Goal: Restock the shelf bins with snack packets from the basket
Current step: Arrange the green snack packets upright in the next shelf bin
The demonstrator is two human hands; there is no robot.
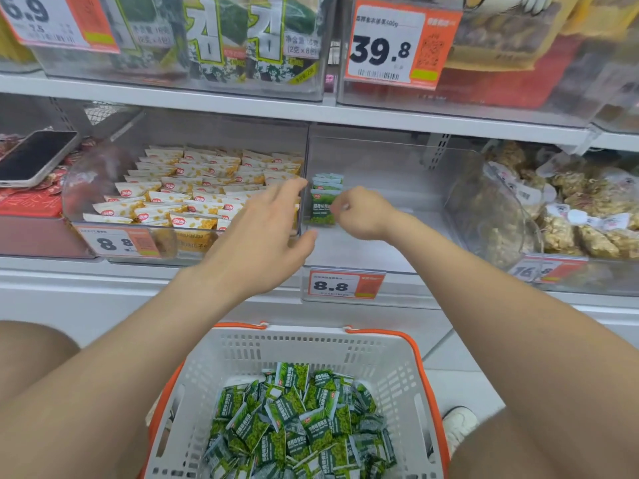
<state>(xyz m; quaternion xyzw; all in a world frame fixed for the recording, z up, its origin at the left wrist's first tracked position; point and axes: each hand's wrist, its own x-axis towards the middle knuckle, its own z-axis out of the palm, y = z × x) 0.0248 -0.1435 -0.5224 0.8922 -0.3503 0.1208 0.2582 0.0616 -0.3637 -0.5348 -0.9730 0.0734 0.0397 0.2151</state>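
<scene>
Centre frame: left hand (273, 229) is hovering released, fingers spread, at the wall between the yellow-packet bin (77, 181) and the clear bin (380, 243). Right hand (361, 214) is curling its fingers onto the right edge of the front green packet (321, 210), pinching it. That packet is standing upright, heading a short row against the clear bin's left wall. Lower centre: white basket (390, 361) with orange handles is holding a loose heap of green packets (294, 416). Upper left: a phone (34, 157) is lying on red packs.
</scene>
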